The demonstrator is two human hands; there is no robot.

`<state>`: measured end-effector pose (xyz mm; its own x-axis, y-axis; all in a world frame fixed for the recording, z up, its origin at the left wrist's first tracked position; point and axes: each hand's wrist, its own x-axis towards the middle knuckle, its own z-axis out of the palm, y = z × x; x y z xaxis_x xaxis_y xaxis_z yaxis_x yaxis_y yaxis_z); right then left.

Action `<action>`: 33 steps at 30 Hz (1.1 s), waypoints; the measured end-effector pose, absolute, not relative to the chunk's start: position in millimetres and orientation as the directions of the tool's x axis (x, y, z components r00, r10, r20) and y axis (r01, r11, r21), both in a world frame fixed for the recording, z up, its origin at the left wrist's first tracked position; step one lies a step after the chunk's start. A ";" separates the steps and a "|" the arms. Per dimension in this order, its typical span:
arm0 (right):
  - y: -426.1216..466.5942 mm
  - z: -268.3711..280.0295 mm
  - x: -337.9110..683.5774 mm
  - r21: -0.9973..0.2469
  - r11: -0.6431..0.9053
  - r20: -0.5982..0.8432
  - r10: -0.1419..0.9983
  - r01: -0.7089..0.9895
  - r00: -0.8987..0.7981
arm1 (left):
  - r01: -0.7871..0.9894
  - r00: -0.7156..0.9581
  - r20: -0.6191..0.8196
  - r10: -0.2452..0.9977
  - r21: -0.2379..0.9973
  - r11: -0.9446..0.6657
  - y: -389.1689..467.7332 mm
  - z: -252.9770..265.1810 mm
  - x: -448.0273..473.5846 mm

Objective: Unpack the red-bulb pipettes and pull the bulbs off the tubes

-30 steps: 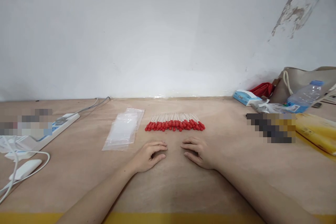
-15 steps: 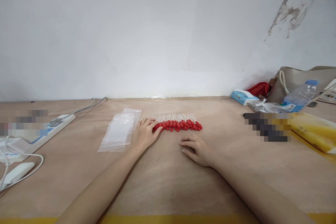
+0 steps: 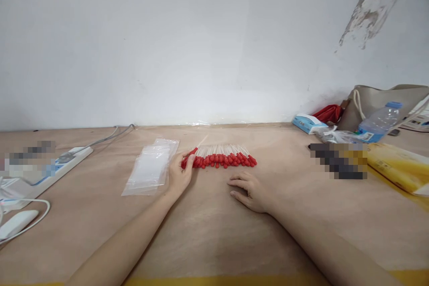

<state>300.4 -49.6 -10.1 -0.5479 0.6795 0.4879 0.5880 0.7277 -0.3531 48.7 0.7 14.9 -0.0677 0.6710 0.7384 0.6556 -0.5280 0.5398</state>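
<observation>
A row of thin whitish sticks with red bulb-like ends (image 3: 221, 160) lies side by side on the table, red ends toward me. At the row's left end, my left hand (image 3: 180, 176) is closed on one red-ended stick (image 3: 193, 151), pinched by its red part. The pale shaft of that stick slants up and to the right. My right hand (image 3: 252, 191) rests on the table nearer to me than the row, with nothing in it, thumb and fingers apart. Flat clear plastic bags (image 3: 150, 165) lie left of my left hand.
On the left are a white power strip (image 3: 72, 159), cables and a white plug-like block (image 3: 18, 224). To the right stand a blue tissue pack (image 3: 308, 124), a plastic bottle (image 3: 380, 123), a grey bag (image 3: 398, 94) and a yellow package (image 3: 398, 165). A wall closes the back.
My left hand has lifted one red-ended stick at the row's left end and tilted it up, shifting slightly left. My right hand has stayed in place.
</observation>
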 end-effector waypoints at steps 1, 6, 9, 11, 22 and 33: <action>-49.6 -10.8 300.6 -0.348 0.723 0.511 0.680 0.597 -0.526 | 0.632 -0.031 0.744 0.668 0.532 -0.563 -5.4 14.3 45.2; -51.7 -8.6 296.4 -0.264 0.683 0.650 0.648 0.681 -0.397 | 0.517 0.366 0.637 0.678 0.467 -0.717 -33.1 11.2 29.9; -53.5 -3.0 286.4 -0.175 0.701 0.645 0.612 0.691 -0.457 | 0.486 0.439 0.583 0.684 0.486 -0.726 -38.2 10.6 29.8; -53.1 -0.2 276.8 -0.136 0.719 0.637 0.590 0.682 -0.496 | 0.479 0.469 0.564 0.679 0.484 -0.733 -37.8 10.0 32.5; -43.0 -6.1 256.3 -0.080 0.733 0.638 0.559 0.676 -0.530 | 0.570 0.574 0.537 0.618 0.280 -0.772 -43.2 11.4 39.7; -47.7 -4.0 257.5 0.025 0.752 0.687 0.466 0.659 -0.558 | 0.606 0.595 0.559 0.578 0.162 -0.779 -41.3 8.2 57.0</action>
<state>257.5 -47.7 -4.0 -0.5581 0.4659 0.6866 0.6587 0.7519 0.0253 57.0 -41.3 8.2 0.5945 0.5783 0.5586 0.6055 -0.7791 0.1621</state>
